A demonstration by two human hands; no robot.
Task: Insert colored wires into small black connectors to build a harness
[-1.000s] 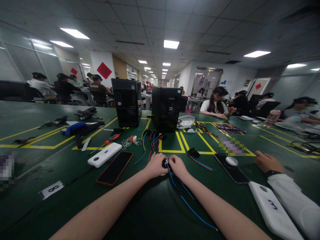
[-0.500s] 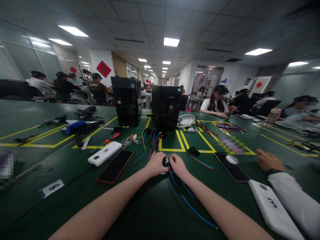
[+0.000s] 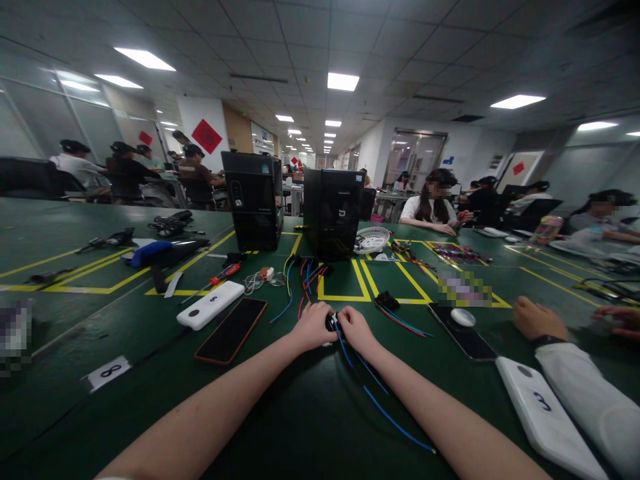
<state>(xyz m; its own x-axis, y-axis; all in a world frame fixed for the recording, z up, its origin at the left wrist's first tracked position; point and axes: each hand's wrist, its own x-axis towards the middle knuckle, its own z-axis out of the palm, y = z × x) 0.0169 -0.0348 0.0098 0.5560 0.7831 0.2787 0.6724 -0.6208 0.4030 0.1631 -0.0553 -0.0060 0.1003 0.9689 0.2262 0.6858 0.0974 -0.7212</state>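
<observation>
Near the middle of the green table, my left hand (image 3: 314,325) is closed around a small black part (image 3: 331,323) with a pale spot on it. My right hand (image 3: 356,329) meets it from the other side, its fingers curled and pinched where a blue wire (image 3: 345,348) leaves the part. Blue wires hang from between the hands and run down to the right past my right forearm. My fingers cover most of the part, so its exact kind is hidden. Beyond my hands lie loose red and blue wires (image 3: 311,280).
Two black computer towers (image 3: 253,207) stand ahead. On the left are a phone (image 3: 231,331), a white power bank (image 3: 211,305) and a red screwdriver (image 3: 225,273). A black connector with wires (image 3: 387,301), another phone (image 3: 465,333) and a co-worker's arm (image 3: 575,373) are on the right.
My hands stay nearly in place, still holding the small black part and wire. Another person's hand has come into view at the far right edge.
</observation>
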